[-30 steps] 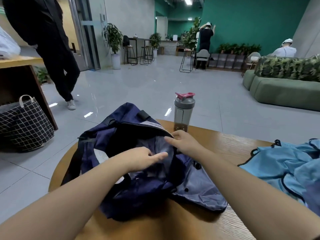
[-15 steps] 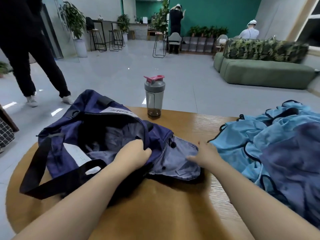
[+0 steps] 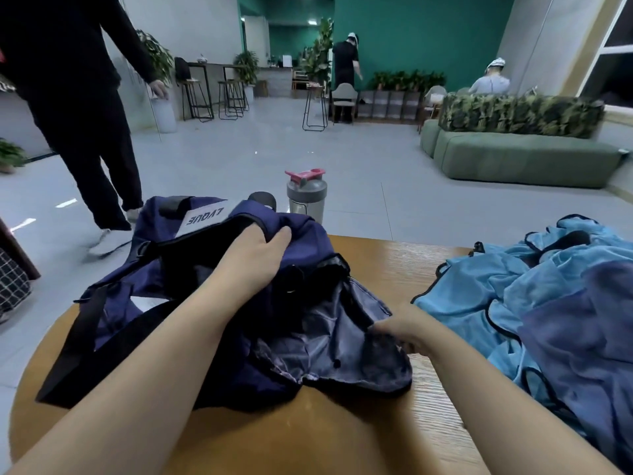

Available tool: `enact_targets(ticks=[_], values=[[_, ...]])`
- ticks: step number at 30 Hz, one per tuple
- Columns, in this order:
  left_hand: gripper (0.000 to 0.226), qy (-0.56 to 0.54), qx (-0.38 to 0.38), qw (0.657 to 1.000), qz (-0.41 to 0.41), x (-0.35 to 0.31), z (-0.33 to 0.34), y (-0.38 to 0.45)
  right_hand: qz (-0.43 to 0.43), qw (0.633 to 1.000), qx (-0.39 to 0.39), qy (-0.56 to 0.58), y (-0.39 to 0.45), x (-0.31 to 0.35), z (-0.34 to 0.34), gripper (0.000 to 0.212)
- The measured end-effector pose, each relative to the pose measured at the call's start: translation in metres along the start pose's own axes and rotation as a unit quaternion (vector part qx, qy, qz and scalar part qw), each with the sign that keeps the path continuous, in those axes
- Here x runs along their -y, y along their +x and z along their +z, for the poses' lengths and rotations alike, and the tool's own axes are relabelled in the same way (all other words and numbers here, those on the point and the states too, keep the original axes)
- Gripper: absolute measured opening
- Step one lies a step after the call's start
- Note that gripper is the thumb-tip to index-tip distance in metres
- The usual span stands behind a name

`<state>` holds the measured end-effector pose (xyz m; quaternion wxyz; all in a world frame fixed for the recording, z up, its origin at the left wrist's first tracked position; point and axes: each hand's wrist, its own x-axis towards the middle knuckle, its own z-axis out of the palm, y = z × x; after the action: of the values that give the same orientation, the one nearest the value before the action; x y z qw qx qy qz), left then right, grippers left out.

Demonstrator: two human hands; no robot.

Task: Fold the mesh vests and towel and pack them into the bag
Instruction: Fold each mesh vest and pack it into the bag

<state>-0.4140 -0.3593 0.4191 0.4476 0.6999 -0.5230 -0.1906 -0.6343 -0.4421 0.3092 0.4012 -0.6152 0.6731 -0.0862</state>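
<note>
I have one view only, a wide-angle camera on the wearer's head, looking forward and down. It sits close above both forearms, with the left grip and right grip mid-frame over the desk. Beyond the grips it takes in the floor and far green wall.

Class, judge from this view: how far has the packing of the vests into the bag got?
Nothing packed yet. Both hands, left and right, grip the navy fabric duffel bag, pulling it open. The light blue mesh vests lie unfolded in a heap; folding and packing remain.
</note>
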Motion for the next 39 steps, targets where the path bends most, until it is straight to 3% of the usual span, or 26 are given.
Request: enact_targets(ticks=[2,5,7,9,10,13,16,18,22,25,28,30,35,39], values=[[0.029,0.010,0.018,1.000,0.007,-0.005,-0.003,0.000,-0.010,0.998,0.009,0.062,-0.001,0.010,-0.003,0.026],[0.022,0.008,0.038,0.999,0.018,-0.009,-0.006,-0.001,-0.060,0.996,-0.061,-0.018,-0.006,0.026,-0.010,0.028],[0.018,-0.016,0.050,0.998,0.022,-0.011,-0.007,-0.002,-0.032,0.994,-0.103,-0.021,-0.004,0.021,-0.012,0.078],[0.018,-0.044,0.061,0.997,0.024,-0.010,-0.006,-0.003,-0.009,0.996,-0.087,0.026,0.006,0.008,-0.008,0.103],[0.020,-0.054,0.068,0.996,0.024,-0.010,-0.006,-0.003,0.004,0.997,-0.058,0.052,0.010,0.003,-0.006,0.100],[0.039,-0.073,0.102,0.992,0.025,-0.009,-0.007,-0.005,0.027,0.995,0.023,0.094,0.009,-0.003,-0.011,0.052],[0.047,-0.074,0.119,0.990,0.030,-0.009,-0.007,-0.006,-0.025,0.996,0.076,0.050,0.010,-0.005,-0.015,0.041],[0.041,-0.077,0.122,0.989,0.032,-0.009,-0.005,-0.007,-0.064,0.995,0.062,0.043,0.006,-0.001,-0.014,0.041],[0.035,-0.057,0.126,0.990,0.038,-0.010,-0.003,-0.011,-0.042,0.964,0.129,0.231,0.003,0.003,-0.022,0.055],[0.029,-0.030,0.131,0.990,0.033,-0.006,-0.002,-0.012,-0.053,0.971,0.164,0.164,0.002,-0.001,-0.027,0.052],[0.029,0.015,0.137,0.990,0.026,-0.003,-0.001,-0.014,-0.097,0.987,0.083,0.098,0.007,-0.004,-0.020,0.043],[0.045,0.060,0.136,0.989,0.020,-0.002,0.000,-0.015,-0.101,0.983,0.076,0.137,0.009,-0.004,-0.016,0.050],[0.032,0.254,0.109,0.960,0.042,-0.003,-0.001,-0.022,-0.070,0.944,0.141,0.290,0.000,0.008,-0.018,0.078],[0.037,0.284,0.102,0.951,0.067,-0.003,0.010,-0.026,-0.161,0.899,0.242,0.328,-0.022,0.034,0.012,0.059]])
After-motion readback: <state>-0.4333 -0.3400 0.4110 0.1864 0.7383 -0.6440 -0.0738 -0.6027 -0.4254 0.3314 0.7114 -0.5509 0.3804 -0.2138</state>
